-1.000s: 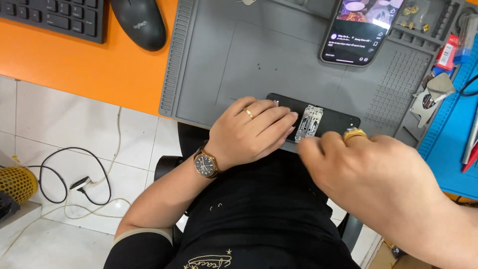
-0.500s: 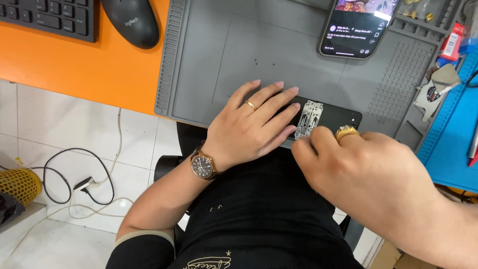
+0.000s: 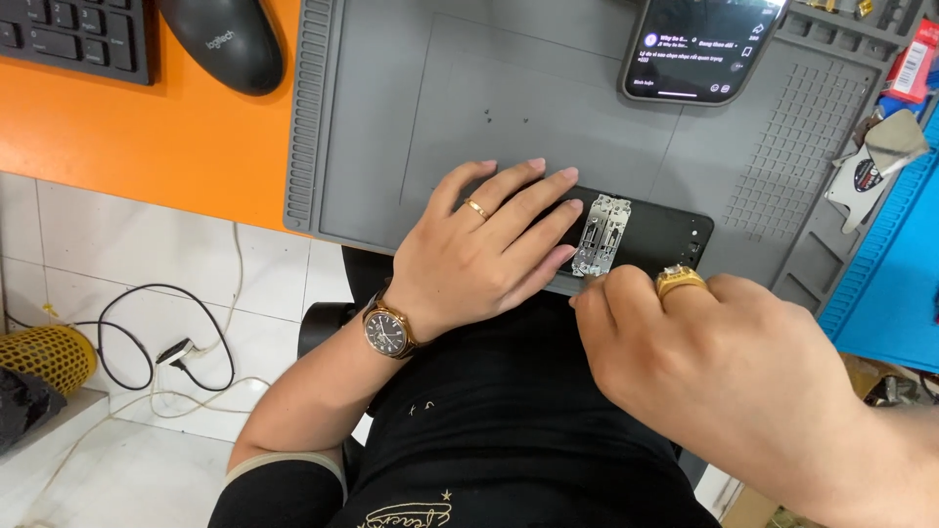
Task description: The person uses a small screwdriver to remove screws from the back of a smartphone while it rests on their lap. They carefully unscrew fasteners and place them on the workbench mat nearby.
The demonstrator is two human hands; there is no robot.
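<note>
Head view: left hand (image 3: pixel 479 256) flat on black phone (image 3: pixel 653 238); right hand (image 3: pixel 719 367) touching metal bracket (image 3: pixel 600 235).

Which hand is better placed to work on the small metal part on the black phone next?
Probably the right hand: its fingers touch the metal part's lower end, while the left hand lies flat on the black phone.

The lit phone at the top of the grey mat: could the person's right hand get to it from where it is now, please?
Probably yes. The right hand sits at the mat's near edge by the dark phone, and only bare grey mat lies between it and the lit phone.
</note>
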